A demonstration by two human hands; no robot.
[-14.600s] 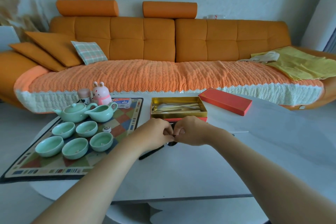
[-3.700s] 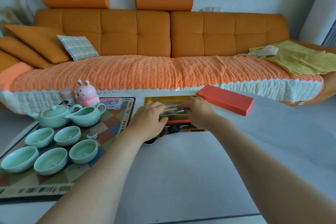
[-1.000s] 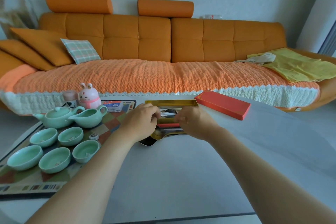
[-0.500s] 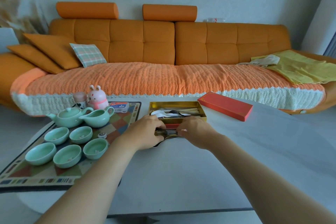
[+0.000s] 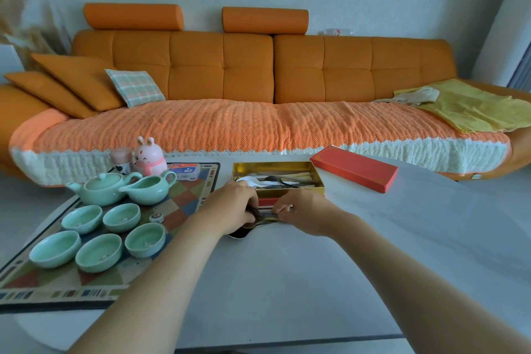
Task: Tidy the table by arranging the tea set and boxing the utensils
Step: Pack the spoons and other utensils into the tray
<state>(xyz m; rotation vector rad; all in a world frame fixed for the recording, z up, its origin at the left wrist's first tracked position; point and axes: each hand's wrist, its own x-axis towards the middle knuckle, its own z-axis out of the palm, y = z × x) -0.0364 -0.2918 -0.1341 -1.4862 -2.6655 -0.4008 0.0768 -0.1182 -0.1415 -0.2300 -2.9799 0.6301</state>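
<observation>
A gold-lined utensil box [image 5: 316,175] stands open at the table's far middle, with spoons and chopsticks [image 5: 273,181] inside. Just in front of it my left hand [image 5: 230,210] and my right hand [image 5: 304,211] both grip a bundle of dark and gold utensils [image 5: 260,220] lying on the table; a black spoon bowl [image 5: 238,233] sticks out under my left hand. The red box lid [image 5: 355,168] lies to the right. A mint teapot [image 5: 100,188], a pitcher [image 5: 148,190] and several cups [image 5: 99,251] sit on the patterned mat [image 5: 184,204].
A pink rabbit figure [image 5: 149,156], a small jar [image 5: 122,159] and a small packet [image 5: 185,171] stand at the mat's far edge. An orange sofa [image 5: 258,80] runs behind the table. A small round token [image 5: 156,217] lies among the cups.
Both hands drew back from the box toward me and now hold the utensil bundle on the table in front of it. The view has shifted slightly.
</observation>
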